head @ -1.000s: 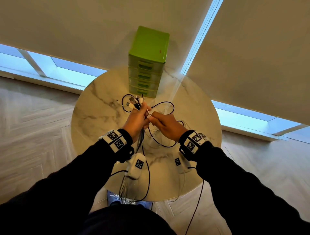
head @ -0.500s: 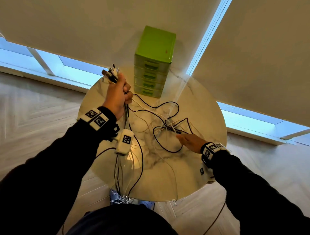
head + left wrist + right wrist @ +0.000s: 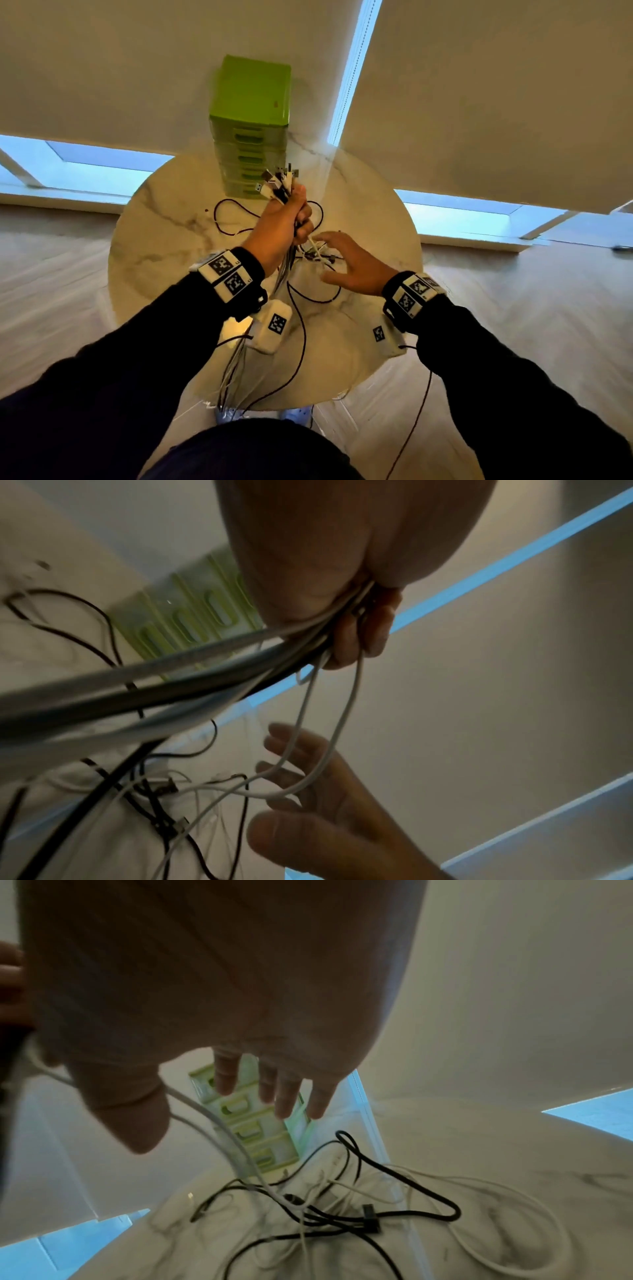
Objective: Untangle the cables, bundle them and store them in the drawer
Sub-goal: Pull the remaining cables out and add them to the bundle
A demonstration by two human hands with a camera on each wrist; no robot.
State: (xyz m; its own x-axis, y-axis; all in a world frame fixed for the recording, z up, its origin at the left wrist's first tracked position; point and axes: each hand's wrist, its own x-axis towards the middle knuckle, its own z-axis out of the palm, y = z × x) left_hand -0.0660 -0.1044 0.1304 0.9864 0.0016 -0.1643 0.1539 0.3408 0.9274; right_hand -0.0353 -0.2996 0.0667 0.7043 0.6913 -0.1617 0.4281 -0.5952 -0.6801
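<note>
My left hand [image 3: 286, 222] is raised above the round marble table [image 3: 164, 240] and grips a bundle of black and white cables [image 3: 279, 181], whose plug ends stick up out of the fist. The cable lengths [image 3: 164, 674] run down from the fist past my wrist and over the table's near edge. More tangled black and white cable [image 3: 342, 1213] lies on the table under my right hand [image 3: 349, 263], which hovers open with spread fingers [image 3: 287, 1093] beside the left hand. The green drawer unit [image 3: 251, 126] stands at the table's far edge, its drawers closed.
A black cable loop [image 3: 226, 219] lies left of the hands on the table. Window blinds hang behind the drawer unit. Wood floor surrounds the table, and my own wrist-device cables dangle near my body.
My left hand has swung with the bundle from the upper left back to the table's middle. The right hand has lifted off the cables and moved toward the left hand, fingers spread.
</note>
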